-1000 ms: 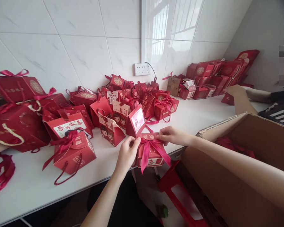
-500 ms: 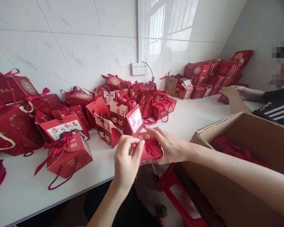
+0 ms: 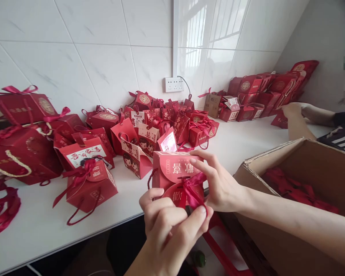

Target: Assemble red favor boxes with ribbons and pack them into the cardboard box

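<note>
Red gift box (image 3: 171, 168), raised & tipped since 1 sec. ago, shows more of its top; L hand (image 3: 175, 226) has swung across its front, pinching ribbon (image 3: 192, 191) now bunched, while R hand (image 3: 221, 184) has gone from ribbon to box's side.

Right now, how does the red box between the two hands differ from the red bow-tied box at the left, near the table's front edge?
The held box is in the right grip, while the table box stands on the white table, untouched. The left grip pinches the held box's ribbon; the table box's ribbon hangs loose. Both are red, with printed characters and a cord handle.
</note>
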Motion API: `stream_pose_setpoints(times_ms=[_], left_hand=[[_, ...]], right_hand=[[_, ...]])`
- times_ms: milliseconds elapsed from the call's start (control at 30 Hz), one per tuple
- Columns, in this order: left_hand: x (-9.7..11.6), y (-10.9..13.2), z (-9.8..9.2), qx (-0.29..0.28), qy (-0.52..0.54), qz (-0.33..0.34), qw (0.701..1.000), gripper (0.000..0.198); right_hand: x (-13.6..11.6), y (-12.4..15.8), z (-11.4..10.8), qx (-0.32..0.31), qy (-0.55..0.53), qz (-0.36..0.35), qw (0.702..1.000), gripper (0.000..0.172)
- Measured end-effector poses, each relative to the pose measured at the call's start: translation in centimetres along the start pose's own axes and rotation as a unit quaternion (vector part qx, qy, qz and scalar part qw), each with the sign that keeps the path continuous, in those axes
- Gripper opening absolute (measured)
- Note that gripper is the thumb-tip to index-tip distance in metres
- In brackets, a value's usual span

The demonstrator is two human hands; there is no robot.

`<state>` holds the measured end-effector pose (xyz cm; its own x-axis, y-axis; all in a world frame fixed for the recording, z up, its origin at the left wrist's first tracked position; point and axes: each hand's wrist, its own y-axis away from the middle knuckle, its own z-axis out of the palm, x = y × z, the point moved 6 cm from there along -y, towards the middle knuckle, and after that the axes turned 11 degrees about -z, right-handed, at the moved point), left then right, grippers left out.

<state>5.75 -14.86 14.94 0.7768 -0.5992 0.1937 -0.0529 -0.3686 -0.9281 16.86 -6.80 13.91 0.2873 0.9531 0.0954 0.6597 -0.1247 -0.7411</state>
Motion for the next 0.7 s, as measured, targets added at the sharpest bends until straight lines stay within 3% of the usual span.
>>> stream_pose_setpoints(times_ms=[233,567,700], left_hand=[[0.41,-0.28,-0.35,0.019,0.000,-0.024,1.000,0.017],[0.65,-0.63,-0.38,-0.015,-0.020,0.012,1.000,0.021],[0.59,-0.59,-0.39,0.016,-0.008,-0.015,1.000,0.015]], right_hand=[[-0.30,-0.16,-0.33,0.008,-0.004,0.000,1.000,0.074],[-0.24,-0.02,-0.23,0.002,-0.011,0.005,1.000,0.072],[-0.21,0.12,-0.23,-0.002,-0.007,0.008,1.000,0.074]])
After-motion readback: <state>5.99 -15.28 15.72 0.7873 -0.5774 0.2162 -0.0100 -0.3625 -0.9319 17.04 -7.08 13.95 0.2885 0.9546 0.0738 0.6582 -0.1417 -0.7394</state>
